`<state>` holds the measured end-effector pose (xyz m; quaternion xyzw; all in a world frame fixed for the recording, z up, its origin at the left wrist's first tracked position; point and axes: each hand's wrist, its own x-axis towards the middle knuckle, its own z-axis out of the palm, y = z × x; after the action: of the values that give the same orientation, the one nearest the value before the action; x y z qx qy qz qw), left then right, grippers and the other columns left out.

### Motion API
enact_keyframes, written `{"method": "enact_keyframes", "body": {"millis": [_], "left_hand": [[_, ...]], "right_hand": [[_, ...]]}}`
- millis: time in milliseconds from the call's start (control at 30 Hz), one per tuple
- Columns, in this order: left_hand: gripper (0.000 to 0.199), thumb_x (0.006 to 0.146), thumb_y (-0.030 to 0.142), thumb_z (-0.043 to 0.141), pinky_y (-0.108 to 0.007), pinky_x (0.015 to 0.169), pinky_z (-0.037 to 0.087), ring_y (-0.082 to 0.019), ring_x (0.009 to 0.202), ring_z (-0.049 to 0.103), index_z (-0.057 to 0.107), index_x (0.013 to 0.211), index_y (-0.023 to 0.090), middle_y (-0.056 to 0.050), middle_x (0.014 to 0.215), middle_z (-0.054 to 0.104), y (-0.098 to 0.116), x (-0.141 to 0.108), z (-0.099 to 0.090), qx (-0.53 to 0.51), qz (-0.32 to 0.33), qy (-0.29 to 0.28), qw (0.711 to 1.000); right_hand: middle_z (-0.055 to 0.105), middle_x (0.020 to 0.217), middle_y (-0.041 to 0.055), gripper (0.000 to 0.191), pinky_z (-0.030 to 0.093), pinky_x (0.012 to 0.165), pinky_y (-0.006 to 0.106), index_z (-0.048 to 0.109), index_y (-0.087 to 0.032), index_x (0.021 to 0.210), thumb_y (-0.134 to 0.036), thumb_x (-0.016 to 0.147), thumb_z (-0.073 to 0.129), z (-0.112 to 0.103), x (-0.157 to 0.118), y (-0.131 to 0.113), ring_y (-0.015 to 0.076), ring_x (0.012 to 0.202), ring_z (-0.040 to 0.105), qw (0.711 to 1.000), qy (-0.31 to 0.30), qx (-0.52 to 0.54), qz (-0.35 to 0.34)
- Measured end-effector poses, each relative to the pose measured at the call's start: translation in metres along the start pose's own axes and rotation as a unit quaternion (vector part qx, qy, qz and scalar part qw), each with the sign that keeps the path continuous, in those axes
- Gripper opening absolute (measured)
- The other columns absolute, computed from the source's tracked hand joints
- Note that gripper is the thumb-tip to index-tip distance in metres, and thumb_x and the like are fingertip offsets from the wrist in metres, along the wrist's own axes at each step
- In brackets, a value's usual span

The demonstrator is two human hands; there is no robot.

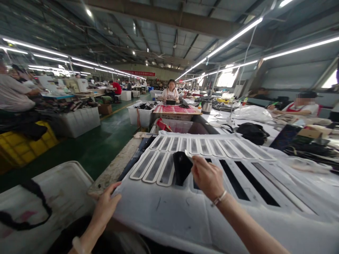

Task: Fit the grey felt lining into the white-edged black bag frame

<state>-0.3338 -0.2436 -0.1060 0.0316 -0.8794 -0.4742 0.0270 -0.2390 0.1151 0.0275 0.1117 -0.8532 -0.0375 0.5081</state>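
1. The right hand (208,174) pinches the top end of a floppy black flat piece (182,167), which hangs just above the flat white cloth (169,208). A loose pinch could let it slip and land crooked.
2. The black piece is right beside a row of long grey panels with rounded white rims (166,169). If its low end swings, it could bump the nearest panel.
3. It bends easily, so it could fold over on itself if put down too fast.
4. The left hand (104,204) is at the cloth's edge; I can't tell if it grips. A tug there could wrinkle the cloth and push the panels out of line.
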Motion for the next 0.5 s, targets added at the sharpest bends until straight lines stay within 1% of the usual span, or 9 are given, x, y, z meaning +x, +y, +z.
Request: {"method": "enact_keyframes", "body": {"millis": [67,133,200,267,333,400,433,500], "left_hand": [[0.054,0.067,0.034,0.050,-0.033,0.075,0.056,-0.027,0.091,0.070,0.064,0.116,0.018,-0.006,0.098,0.073,0.006,0.002,-0.002,0.007,0.007,0.001,1.000],[0.053,0.067,0.035,0.049,-0.033,0.073,0.057,-0.028,0.089,0.070,0.065,0.114,0.017,-0.006,0.094,0.073,0.007,0.000,0.000,0.019,0.018,-0.004,1.000],[0.053,0.067,0.036,0.048,-0.035,0.077,0.057,-0.029,0.094,0.070,0.065,0.113,0.016,-0.007,0.097,0.073,0.003,-0.005,0.006,0.034,0.030,-0.014,0.999],[0.055,0.065,0.035,0.047,-0.038,0.088,0.055,-0.030,0.105,0.067,0.065,0.113,0.014,-0.010,0.108,0.071,-0.005,-0.011,0.013,0.049,0.039,-0.026,0.998],[0.057,0.061,0.032,0.048,-0.040,0.099,0.050,-0.031,0.115,0.062,0.066,0.111,0.013,-0.013,0.119,0.068,-0.013,-0.017,0.022,0.062,0.044,-0.044,0.996],[0.054,0.059,0.030,0.051,-0.044,0.107,0.043,-0.033,0.122,0.058,0.067,0.108,0.012,-0.016,0.127,0.063,-0.016,-0.022,0.032,0.075,0.043,-0.061,0.994],[0.051,0.061,0.030,0.053,-0.046,0.110,0.040,-0.034,0.125,0.055,0.068,0.107,0.012,-0.016,0.130,0.061,-0.015,-0.025,0.037,0.077,0.044,-0.066,0.994],[0.043,0.073,0.032,0.058,-0.051,0.109,0.040,-0.034,0.126,0.053,0.066,0.111,0.013,-0.016,0.134,0.058,-0.006,-0.032,0.045,0.066,0.060,-0.055,0.994]], "right_hand": [[0.075,0.094,0.0074,0.024,0.036,0.051,0.030,0.065,-0.013,0.081,-0.009,0.092,0.044,0.006,0.006,0.013,0.0095,0.047,0.054,1.000,0.013,-0.008,0.017],[0.074,0.095,0.0065,0.026,0.036,0.052,0.030,0.065,-0.014,0.079,-0.008,0.092,0.043,0.010,0.004,0.013,0.0099,0.049,0.054,1.000,0.004,-0.003,0.005],[0.073,0.090,0.0046,0.031,0.036,0.052,0.031,0.064,-0.015,0.077,-0.006,0.093,0.039,0.010,-0.003,0.000,0.0102,0.049,0.053,1.000,-0.012,0.010,-0.026],[0.072,0.087,0.0034,0.036,0.037,0.053,0.031,0.064,-0.016,0.075,-0.005,0.094,0.035,0.006,-0.008,-0.020,0.0109,0.053,0.054,0.997,-0.023,0.030,-0.073],[0.072,0.095,0.0046,0.035,0.038,0.055,0.031,0.065,-0.015,0.077,-0.006,0.094,0.035,0.000,-0.009,-0.037,0.0121,0.059,0.055,0.993,-0.026,0.049,-0.107],[0.072,0.104,0.0071,0.029,0.037,0.056,0.033,0.066,-0.013,0.081,-0.007,0.094,0.040,-0.009,-0.002,-0.047,0.0136,0.062,0.054,0.992,-0.019,0.055,-0.114],[0.071,0.105,0.0079,0.027,0.035,0.055,0.034,0.066,-0.012,0.083,-0.007,0.093,0.042,-0.015,0.003,-0.051,0.0140,0.062,0.053,0.992,-0.014,0.061,-0.113],[0.071,0.104,0.0083,0.025,0.032,0.052,0.035,0.066,-0.011,0.082,-0.006,0.091,0.043,-0.029,0.014,-0.056,0.0141,0.059,0.048,0.989,-0.004,0.089,-0.115]]}}
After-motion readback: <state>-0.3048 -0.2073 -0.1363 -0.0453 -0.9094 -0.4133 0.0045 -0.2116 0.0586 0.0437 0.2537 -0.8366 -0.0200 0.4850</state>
